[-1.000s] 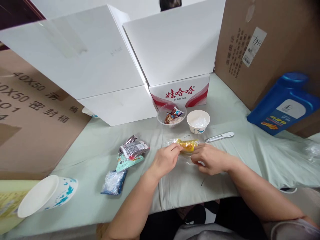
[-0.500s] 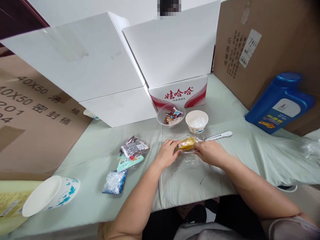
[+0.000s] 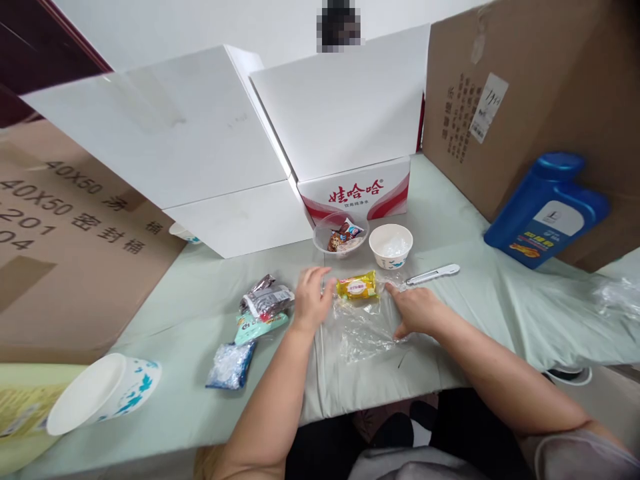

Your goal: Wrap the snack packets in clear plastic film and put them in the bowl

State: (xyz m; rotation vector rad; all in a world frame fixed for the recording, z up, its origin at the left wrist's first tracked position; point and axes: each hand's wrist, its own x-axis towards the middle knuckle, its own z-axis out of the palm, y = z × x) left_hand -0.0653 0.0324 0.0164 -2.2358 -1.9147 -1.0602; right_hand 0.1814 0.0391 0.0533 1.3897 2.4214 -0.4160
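A yellow wrapped snack (image 3: 356,287) lies on a clear plastic bag (image 3: 365,327) spread on the pale green table cloth (image 3: 190,313). My left hand (image 3: 313,300) rests flat with fingers apart at the left edge of the bag, just left of the snack. My right hand (image 3: 417,310) lies flat on the bag's right side, fingers spread, holding nothing. Both hands flank the snack without gripping it.
Behind the snack stand a clear bowl of snacks (image 3: 341,235) and a white paper bowl (image 3: 391,245). A white cutter (image 3: 433,273) lies to the right. Snack packets (image 3: 265,303) and a blue packet (image 3: 230,365) lie left. White box (image 3: 355,193), blue jug (image 3: 545,210), paper cup (image 3: 103,397).
Both hands let go of the yellow snack and moved apart. The snack now lies flat on the bag, and the bag is spread out beneath it.
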